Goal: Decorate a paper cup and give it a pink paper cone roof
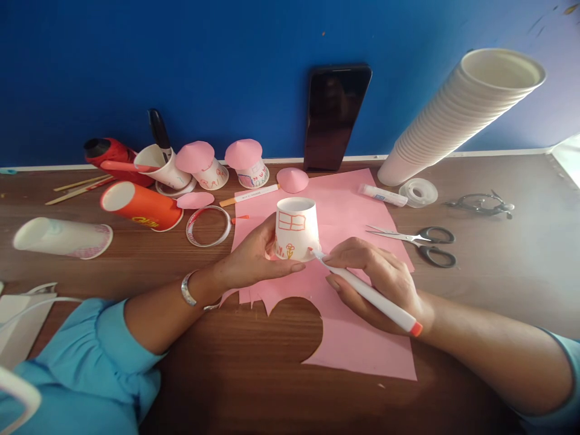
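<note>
A pink sheet (356,344) with a ragged, curved cut edge lies on the table (217,374) beneath the fingers of both hands. Closest to the right fingers, just beyond them and to their right, are the scissors (419,239), blade tips over the sheet; farther off that way stand a glue stick (382,195), a tape roll (418,193) and a tall stack of cups (453,121). Beyond the left fingers sit a small pink cone (293,180), an orange-capped marker (257,194) and two pink-roofed cups (244,158). Left of those fingers lie a cut ring (203,243) and, past it, an orange cup (149,206). A phone (338,118) leans on the blue wall (254,60), well past both hands.

The left hand (249,257) reaches in from the left, fingers curled round the near-left side of a white cup (296,232), thumb stretched along its base and crowding the lower front. The cup, drawn with a window and flower, is between the two hands. The right hand (376,272) comes from the right, its fingers clamped on a white marker (371,296), tip at the cup's lower right.
</note>
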Demonstrator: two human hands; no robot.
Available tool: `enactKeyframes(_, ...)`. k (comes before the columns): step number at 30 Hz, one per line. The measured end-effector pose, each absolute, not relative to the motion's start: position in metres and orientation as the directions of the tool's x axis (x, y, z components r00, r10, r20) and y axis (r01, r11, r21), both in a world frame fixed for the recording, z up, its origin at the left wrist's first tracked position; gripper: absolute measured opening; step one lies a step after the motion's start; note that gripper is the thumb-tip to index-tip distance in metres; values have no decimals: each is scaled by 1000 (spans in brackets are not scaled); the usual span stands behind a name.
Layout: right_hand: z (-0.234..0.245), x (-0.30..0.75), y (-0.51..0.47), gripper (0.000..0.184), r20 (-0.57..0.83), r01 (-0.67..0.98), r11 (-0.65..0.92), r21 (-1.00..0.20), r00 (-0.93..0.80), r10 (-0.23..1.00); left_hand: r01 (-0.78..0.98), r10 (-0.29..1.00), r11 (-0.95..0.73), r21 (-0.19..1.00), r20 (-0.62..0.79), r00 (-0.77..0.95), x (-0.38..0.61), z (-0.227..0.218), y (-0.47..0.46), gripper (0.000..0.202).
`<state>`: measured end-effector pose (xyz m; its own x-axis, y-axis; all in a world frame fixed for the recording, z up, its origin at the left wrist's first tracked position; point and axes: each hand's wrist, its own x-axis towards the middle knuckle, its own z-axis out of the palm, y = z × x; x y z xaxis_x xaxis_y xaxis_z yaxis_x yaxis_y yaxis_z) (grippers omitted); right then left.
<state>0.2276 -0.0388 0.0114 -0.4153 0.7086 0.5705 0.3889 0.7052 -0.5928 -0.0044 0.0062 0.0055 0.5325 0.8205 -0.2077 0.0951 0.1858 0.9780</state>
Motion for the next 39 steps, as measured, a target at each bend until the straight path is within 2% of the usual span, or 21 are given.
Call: enactKeyframes(39,11,227,-40,13,607,372,722,-583,-391,692,68,811,202,977,-206,548,-5,6,7,65)
